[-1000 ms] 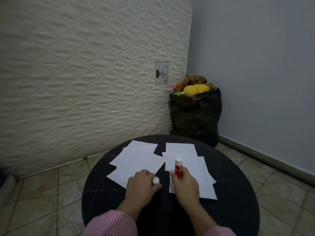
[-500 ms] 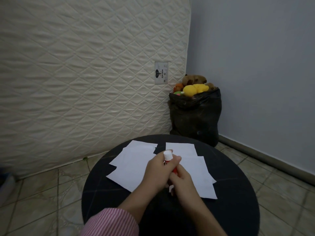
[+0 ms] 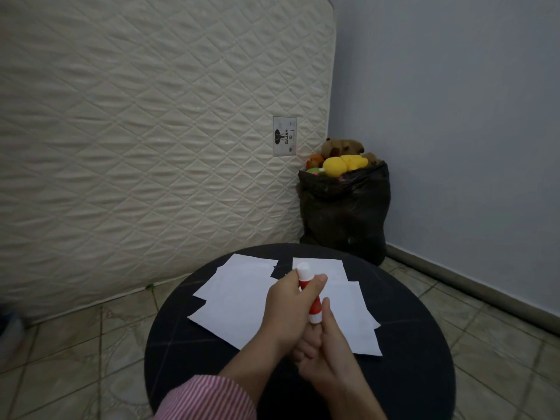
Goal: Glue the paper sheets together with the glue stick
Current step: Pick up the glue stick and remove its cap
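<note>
Head view, round black table (image 3: 409, 374), tiled floor (image 3: 75, 344), upright mattress (image 3: 151, 131)

Paper sheets (image 3: 242, 301): plain white paper, matt, flat and smooth. Glue stick (image 3: 312, 295): smooth plastic, red body with white ends, slight sheen. Tabletop (image 3: 424, 374): black, matt, faint pale scuff lines across it; material can't be told. Mattress (image 3: 151, 147): cream cloth, diamond-quilted, puckered, with a small printed cloth label (image 3: 285, 136). Bag (image 3: 345, 207): black plastic film, crinkled, low gloss. Toys (image 3: 342, 160) in it: soft plush. Floor (image 3: 75, 344): glazed tiles, mottled beige, mild shine. Wall (image 3: 454, 116): painted, smooth, matt. Sleeve (image 3: 209, 401): striped woven cloth.
</note>
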